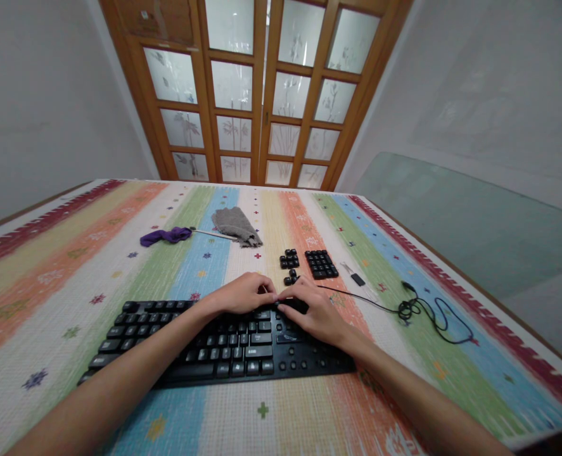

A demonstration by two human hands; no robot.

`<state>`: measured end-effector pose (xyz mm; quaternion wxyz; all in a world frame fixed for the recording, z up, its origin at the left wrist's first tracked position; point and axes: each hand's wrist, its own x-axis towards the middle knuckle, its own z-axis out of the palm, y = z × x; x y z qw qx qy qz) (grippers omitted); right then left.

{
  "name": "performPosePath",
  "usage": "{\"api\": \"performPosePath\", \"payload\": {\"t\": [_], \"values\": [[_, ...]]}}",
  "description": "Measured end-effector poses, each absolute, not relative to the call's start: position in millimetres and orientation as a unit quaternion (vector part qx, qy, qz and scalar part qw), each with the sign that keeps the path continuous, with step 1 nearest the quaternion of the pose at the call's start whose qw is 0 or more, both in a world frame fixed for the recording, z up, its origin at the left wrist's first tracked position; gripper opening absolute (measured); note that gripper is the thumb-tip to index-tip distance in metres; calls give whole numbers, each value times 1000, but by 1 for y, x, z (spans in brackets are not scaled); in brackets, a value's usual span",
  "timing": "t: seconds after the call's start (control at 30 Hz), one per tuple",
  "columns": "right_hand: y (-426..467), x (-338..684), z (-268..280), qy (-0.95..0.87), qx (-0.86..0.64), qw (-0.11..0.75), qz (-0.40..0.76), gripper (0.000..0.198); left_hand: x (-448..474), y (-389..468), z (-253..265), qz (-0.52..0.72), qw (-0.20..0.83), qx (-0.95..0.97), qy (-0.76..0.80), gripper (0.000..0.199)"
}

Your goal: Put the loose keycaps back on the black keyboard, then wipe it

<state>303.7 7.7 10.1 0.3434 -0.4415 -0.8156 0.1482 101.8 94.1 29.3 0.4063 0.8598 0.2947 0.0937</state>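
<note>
A black keyboard (259, 351) lies on the striped tablecloth. Its right-hand section is stripped of keycaps, showing bare switches. Over the keyboard's back edge, my left hand (247, 292) has its fingers bent together. My right hand (312, 307) meets it there, thumb and forefinger pinched close to the left fingertips. Whatever sits between the fingers is hidden. Just beyond the right hand are loose black keycaps: a small group (289, 259), a few more (291, 278) partly behind the fingers, and a neat block (321, 264).
Right of the keycap block lies a small wire tool with a black handle (357, 279). The keyboard's cable (407, 309) runs right into a loose tangle. Farther back are a grey cloth (237, 227) and a purple cloth (166, 236) by a thin stick (214, 234).
</note>
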Motion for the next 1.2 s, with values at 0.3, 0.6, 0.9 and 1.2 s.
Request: {"api": "performPosePath", "payload": {"t": [0.3, 0.6, 0.9, 1.2], "values": [[8, 303, 10, -809, -449, 348, 149, 12, 101, 92, 29, 113, 399, 860, 298, 28], [8, 305, 11, -815, -447, 333, 157, 12, 104, 88, 30, 113, 393, 861, 303, 24], [9, 304, 8, -810, -466, 324, 148, 9, 105, 90, 25, 122, 400, 851, 318, 17], [11, 302, 12, -814, -473, 303, 147, 10, 106, 92, 24, 133, 415, 838, 330, 19]]}}
